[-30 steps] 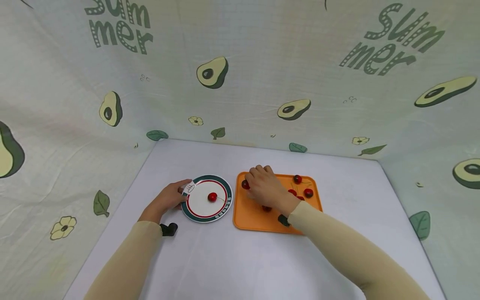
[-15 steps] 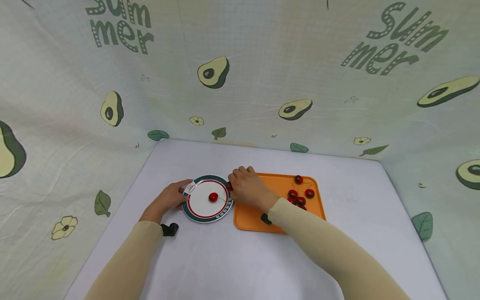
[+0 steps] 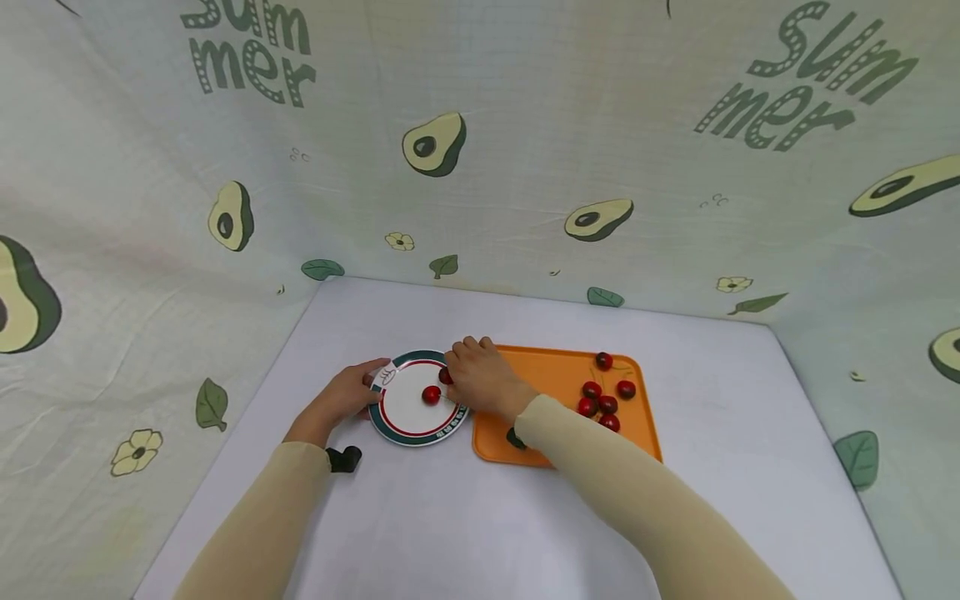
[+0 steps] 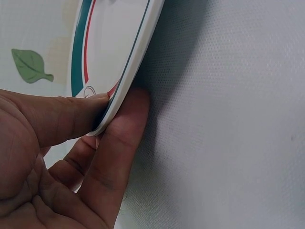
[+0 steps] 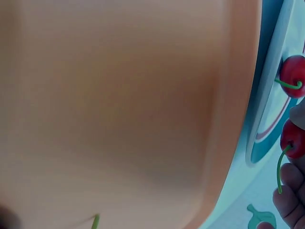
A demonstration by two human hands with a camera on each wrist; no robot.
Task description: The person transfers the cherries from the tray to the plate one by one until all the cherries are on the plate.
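Right hand (image 3: 483,379) with held cherry (image 3: 446,376) at the right rim of the plate (image 3: 405,408)

Left hand (image 3: 347,396): grips the plate at its left rim, thumb on top and fingers beneath. This grip is unchanged from one second ago.

Right hand: pinches the held cherry between thumb and fingers; a green stem hangs free. One second ago this hand was over the far left corner of the tray (image 3: 555,375); half a second ago it had reached the gap between tray and plate. It is now further left, the held cherry inside the plate's right rim as seen from above. Whether that cherry touches the plate, I cannot tell.

Plated cherry (image 3: 431,395): lies right of the plate's centre, its stem toward the right rim. Position on the plate unchanged.

Tray: orange, just right of the plate on the white worktop (image 3: 450,533). Six cherries (image 3: 608,404) show toward its right edge, one of them near the far right corner. One second ago, the right forearm partly covered this group; it is now more fully exposed.
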